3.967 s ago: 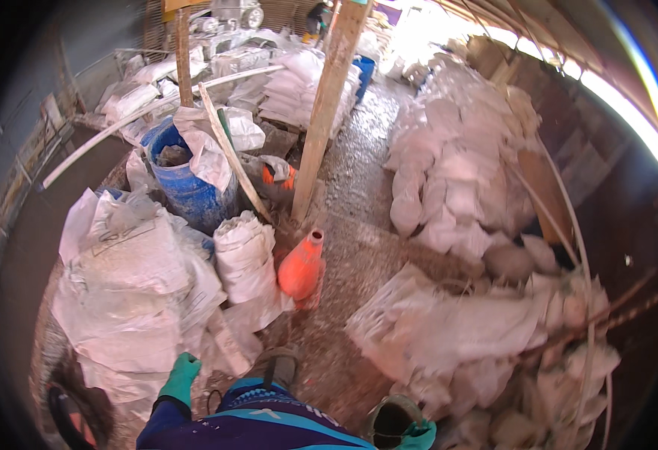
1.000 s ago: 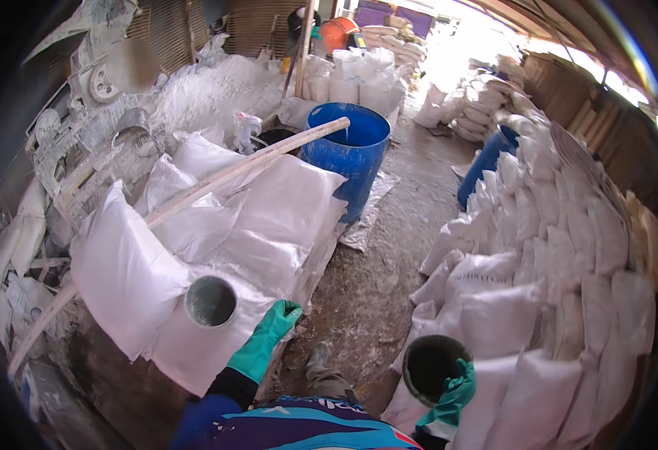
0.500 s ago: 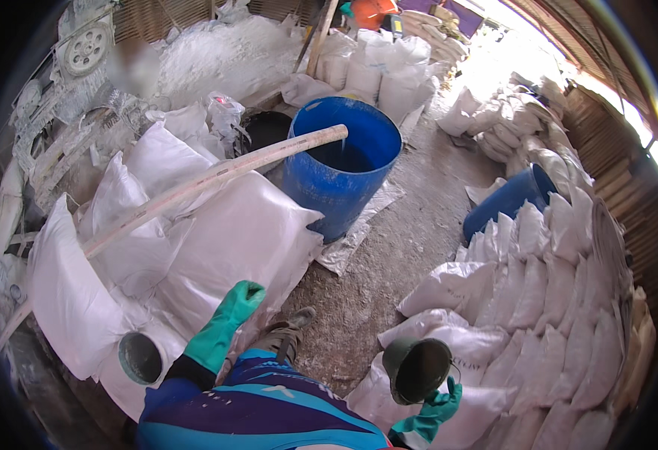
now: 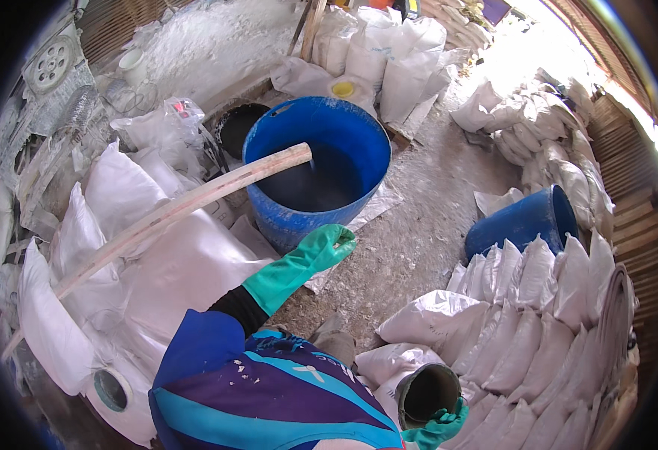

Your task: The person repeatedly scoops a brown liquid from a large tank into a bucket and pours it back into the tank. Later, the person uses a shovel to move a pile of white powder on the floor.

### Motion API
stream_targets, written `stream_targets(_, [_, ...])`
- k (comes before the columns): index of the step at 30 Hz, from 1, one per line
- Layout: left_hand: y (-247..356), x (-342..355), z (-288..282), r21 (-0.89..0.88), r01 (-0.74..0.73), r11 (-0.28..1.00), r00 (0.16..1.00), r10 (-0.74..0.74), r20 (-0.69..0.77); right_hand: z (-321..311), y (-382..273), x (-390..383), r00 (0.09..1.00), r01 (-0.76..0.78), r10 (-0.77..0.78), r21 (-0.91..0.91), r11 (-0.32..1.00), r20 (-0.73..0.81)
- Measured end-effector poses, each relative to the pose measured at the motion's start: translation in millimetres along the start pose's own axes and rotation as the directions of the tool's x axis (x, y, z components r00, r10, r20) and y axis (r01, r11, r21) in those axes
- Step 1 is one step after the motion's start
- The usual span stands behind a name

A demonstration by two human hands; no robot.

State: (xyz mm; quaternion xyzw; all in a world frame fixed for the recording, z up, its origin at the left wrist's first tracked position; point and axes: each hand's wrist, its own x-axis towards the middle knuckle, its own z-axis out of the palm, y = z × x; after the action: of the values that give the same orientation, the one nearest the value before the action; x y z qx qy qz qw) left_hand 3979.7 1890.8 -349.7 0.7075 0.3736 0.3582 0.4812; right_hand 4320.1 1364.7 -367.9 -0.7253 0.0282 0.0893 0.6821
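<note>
My left hand [image 4: 327,247], in a long green rubber glove, reaches out in front of me near the big blue barrel [image 4: 269,219]. Its fingers are curled closed, with nothing visible in them. Low on the right, my right hand [image 4: 440,427] in a matching glove grips a dark bucket [image 4: 413,390] at its side. The bucket is tilted, its mouth facing up, and its inside is in shadow. Cloudy grey liquid lies in the barrel. A long pale pipe [image 4: 186,206] slants over the white sacks, and its end hangs above the barrel, dripping.
Full white sacks [image 4: 509,341] are stacked along the right, with a blue barrel [image 4: 524,219] lying tilted behind them. Another white bucket [image 4: 111,390] stands among sacks at lower left. A round black container [image 4: 240,127] sits behind the large barrel. Dusty machinery [image 4: 55,97] lines the left.
My left hand has moved forward and right, toward the barrel. I have come closer to the barrel. The bucket in my right hand has turned and sits lower in view.
</note>
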Motion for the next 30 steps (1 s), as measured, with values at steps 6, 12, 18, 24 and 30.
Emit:
stream_targets(6, [-33, 103, 52, 0.525, -0.02, 0.851, 0.964, 0.156, -0.216, 81, -28, 234, 0.754, -0.644, 0.654, 0.125, 0.755, -0.066])
stream_targets(12, [-94, 146, 64, 0.496, 0.335, 0.801, 0.83, -0.002, -0.558, 256, -88, 270, 0.964, -0.233, 0.221, 0.072, 0.97, 0.145])
stream_targets(18, [-111, 176, 85, 0.489, 0.636, 0.597, 0.624, -0.026, -0.781, 408, -130, 390, 0.957, -0.106, 0.111, -0.033, 0.994, 0.27])
stream_targets(24, [-118, 191, 83, 0.522, 0.603, 0.603, 0.621, 0.056, -0.782, 543, -163, 452, 0.935, 0.015, 0.014, -0.079, 0.997, 0.355])
stream_targets(30, [-106, 202, 82, 0.461, 0.672, 0.58, 0.572, -0.011, -0.82, 691, -193, 506, 0.877, 0.107, -0.063, -0.066, 0.992, 0.477])
